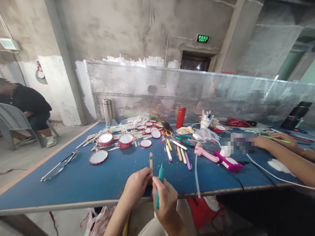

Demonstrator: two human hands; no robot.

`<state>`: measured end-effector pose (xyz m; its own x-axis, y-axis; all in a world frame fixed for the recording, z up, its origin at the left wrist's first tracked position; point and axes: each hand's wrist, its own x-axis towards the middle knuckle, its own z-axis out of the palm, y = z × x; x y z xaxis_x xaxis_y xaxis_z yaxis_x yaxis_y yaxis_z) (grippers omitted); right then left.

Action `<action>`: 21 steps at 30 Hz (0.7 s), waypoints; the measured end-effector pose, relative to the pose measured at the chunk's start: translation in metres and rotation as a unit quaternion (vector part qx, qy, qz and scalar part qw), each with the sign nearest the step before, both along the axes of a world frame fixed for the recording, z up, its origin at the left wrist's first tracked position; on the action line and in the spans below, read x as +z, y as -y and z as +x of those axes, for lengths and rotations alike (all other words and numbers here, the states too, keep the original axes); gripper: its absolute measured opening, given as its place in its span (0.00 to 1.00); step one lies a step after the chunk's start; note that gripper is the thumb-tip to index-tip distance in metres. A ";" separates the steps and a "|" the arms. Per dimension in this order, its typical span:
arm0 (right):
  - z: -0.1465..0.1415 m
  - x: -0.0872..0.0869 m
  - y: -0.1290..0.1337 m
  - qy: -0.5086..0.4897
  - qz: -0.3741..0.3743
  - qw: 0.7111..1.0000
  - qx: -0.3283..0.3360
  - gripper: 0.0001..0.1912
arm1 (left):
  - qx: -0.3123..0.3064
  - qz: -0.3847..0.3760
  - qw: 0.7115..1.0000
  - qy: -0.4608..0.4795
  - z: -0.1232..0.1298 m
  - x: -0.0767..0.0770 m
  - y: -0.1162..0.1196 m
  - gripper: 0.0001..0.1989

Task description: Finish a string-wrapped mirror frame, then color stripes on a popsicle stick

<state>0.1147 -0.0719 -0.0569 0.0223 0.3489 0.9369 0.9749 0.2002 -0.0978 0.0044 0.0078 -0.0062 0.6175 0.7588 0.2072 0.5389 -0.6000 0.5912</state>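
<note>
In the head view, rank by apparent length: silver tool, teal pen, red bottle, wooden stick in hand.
1. Silver tool
2. Teal pen
Unranked: red bottle and wooden stick look alike; left hand hides stick's lower end.

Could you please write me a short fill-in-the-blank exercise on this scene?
1. The hand gripping the teal pen is the person's own ____ one.
2. The thin, flat stick beside that pen looks made of ____.
3. In the picture, the red bottle stands to the ____ of the silver bottle.
4. The lit green sign on the wall reads ____ in Latin letters.

Missing words: right; wood; right; EXIT.
</note>
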 end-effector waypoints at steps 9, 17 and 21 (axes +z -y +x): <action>0.007 -0.008 0.016 0.036 -0.033 0.995 0.085 0.19 | 0.002 -0.011 1.000 -0.004 0.001 -0.003 0.000 0.12; 0.005 -0.014 0.017 0.040 0.003 0.996 0.083 0.17 | 0.000 -0.007 1.000 -0.005 0.001 -0.001 0.001 0.12; 0.004 -0.012 0.019 0.047 0.007 0.996 0.081 0.15 | 0.003 0.009 1.000 -0.019 0.001 0.000 0.002 0.11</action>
<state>0.1189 -0.0907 -0.0690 -0.1206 0.3272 0.9372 0.9347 0.3554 -0.0039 0.0056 0.0062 -0.0064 0.6210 0.7584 0.1981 0.5638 -0.6077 0.5593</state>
